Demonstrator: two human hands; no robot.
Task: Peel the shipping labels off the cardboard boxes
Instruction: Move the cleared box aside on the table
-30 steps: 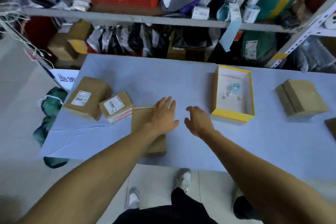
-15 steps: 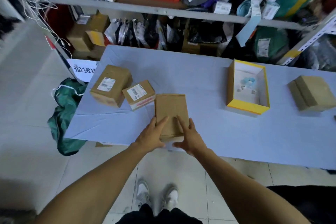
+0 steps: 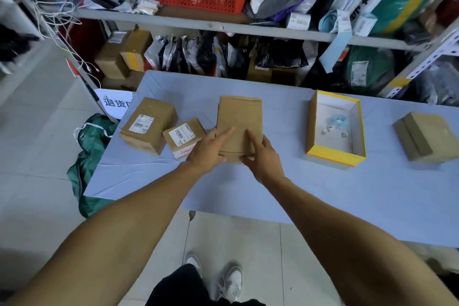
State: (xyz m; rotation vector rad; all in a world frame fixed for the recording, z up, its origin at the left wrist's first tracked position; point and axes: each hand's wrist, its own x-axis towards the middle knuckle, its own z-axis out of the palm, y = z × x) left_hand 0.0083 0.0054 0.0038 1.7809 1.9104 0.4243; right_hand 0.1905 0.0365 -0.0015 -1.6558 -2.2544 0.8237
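A plain brown cardboard box (image 3: pixel 239 117) is held over the table between both hands, its visible face bare of any label. My left hand (image 3: pixel 211 148) grips its near left edge, with the index finger laid across the top. My right hand (image 3: pixel 260 154) grips the near right edge in the same way. To the left lie two more boxes, a larger box (image 3: pixel 149 125) and a smaller box (image 3: pixel 185 138). Each carries a white shipping label, one label (image 3: pixel 141 124) on the larger box and one label (image 3: pixel 181 133) on the smaller.
The table (image 3: pixel 310 189) is covered in pale blue cloth. An open yellow-rimmed box (image 3: pixel 335 154) with small scraps inside stands to the right, and another brown box (image 3: pixel 424 136) lies farther right. Shelves (image 3: pixel 223 23) packed with parcels stand behind. A green bag (image 3: pixel 87 151) lies on the floor left.
Both hands took hold of the plain box at the table's front edge and lifted it up and away from that edge. The view has shifted closer and downward.
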